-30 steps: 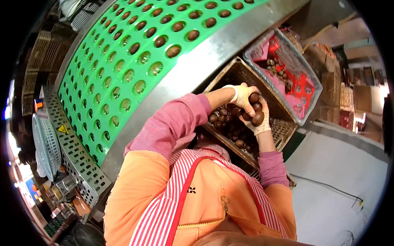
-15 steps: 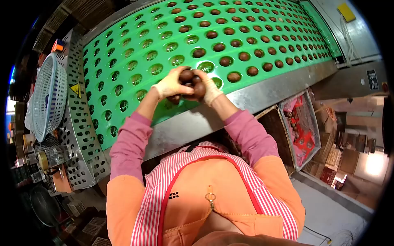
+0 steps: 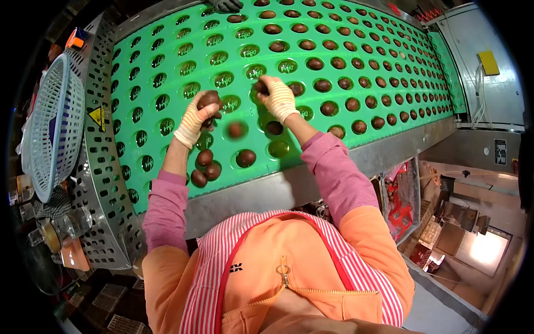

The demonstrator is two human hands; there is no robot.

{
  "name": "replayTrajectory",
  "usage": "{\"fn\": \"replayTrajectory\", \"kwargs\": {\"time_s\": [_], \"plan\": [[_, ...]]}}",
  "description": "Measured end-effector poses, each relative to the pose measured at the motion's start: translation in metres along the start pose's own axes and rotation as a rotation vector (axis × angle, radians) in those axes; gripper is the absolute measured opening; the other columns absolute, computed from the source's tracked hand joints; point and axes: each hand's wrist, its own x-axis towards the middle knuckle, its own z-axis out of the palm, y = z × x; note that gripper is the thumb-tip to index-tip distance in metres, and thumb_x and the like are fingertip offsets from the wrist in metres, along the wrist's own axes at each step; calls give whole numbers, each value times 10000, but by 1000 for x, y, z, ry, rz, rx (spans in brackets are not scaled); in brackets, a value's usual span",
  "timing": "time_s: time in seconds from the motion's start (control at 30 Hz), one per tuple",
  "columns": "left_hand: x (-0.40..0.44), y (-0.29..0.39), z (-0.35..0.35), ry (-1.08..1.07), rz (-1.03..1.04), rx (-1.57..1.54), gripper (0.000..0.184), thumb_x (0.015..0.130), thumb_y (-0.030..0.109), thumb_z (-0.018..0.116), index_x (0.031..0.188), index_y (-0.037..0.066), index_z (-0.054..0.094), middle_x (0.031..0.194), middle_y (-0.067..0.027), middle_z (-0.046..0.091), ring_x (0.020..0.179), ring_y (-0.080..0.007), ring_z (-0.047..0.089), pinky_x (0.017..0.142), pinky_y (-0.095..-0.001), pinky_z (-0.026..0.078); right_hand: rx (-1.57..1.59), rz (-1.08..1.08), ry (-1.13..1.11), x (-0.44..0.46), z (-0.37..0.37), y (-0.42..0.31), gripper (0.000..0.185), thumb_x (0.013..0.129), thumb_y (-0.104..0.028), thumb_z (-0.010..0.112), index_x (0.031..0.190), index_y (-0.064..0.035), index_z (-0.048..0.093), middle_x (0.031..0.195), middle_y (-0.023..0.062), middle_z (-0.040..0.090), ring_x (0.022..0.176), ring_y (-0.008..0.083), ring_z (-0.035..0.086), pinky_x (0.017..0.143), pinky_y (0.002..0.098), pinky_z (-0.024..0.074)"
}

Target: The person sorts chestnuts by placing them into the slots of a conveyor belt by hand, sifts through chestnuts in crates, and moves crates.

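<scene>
My left hand (image 3: 193,119), in a light finger-less or thin glove, is closed round a few dark brown eggs (image 3: 209,100). To its right, my right hand (image 3: 278,100) pinches another brown egg (image 3: 260,87) over a hollow of the green moulded sheet (image 3: 183,158). Between and below my hands, a blurred egg (image 3: 236,130) seems to be moving across the sheet. One egg (image 3: 245,158) lies near the front edge, and a cluster of eggs (image 3: 212,170) rests below my left hand. Beneath my right wrist, an egg (image 3: 273,128) is in shadow.
Rows of egg-filled hollows run right. A co-worker's dark-gloved hand (image 3: 225,5) is at the far edge. A perforated metal guard (image 3: 103,183) and blue basket (image 3: 58,125) stand left. A steel rail (image 3: 261,192) borders the front; a lined crate (image 3: 401,200) is at right.
My hands have come apart, left hand leftwards and right hand up over the sheet. Eggs they held together now partly lie loose on the sheet. A co-worker's gloved hand has appeared.
</scene>
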Motion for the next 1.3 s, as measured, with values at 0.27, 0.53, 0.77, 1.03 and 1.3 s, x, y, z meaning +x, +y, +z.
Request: {"fn": "replayTrajectory", "kwargs": {"time_s": [0.27,0.53,0.77,1.03,1.3], "plan": [[107,14,18,189,298,1149,602,723,406,760,1232,127,600,1305,-167,503,1107,-326,579,941,-399,481,-84,-55,118,60,-9,19,460,854,-286,647,1260,-101,537,1223,176,561,1079,378,551,908,458,473],[106,10,97,-275,247,1572,576,760,461,717,1249,182,595,1329,-144,467,1141,-375,540,951,-411,484,-186,-35,-115,-66,-35,-7,500,781,-266,719,1196,-42,553,1185,171,565,1089,373,526,903,455,467],[95,-4,53,18,-243,68,433,920,373,571,1240,82,591,1098,-68,554,873,-145,575,791,-309,505,-91,-43,147,-127,-46,8,459,758,-95,677,1205,-88,573,1239,124,550,1112,346,520,945,455,450],[39,-37,23,79,476,1522,512,870,213,588,1369,220,472,1373,-94,477,1233,-372,446,1024,-462,410,-344,-94,58,-97,-9,-5,332,750,-315,732,1032,-166,635,1036,10,639,964,256,561,818,450,436],[-89,-14,-17,65,128,1350,610,763,340,700,1304,110,539,1264,-192,520,1165,-381,491,1015,-440,414,-64,-133,-51,-97,13,-69,454,783,-273,675,1191,-122,547,1061,137,597,941,340,587,790,472,483]]}}
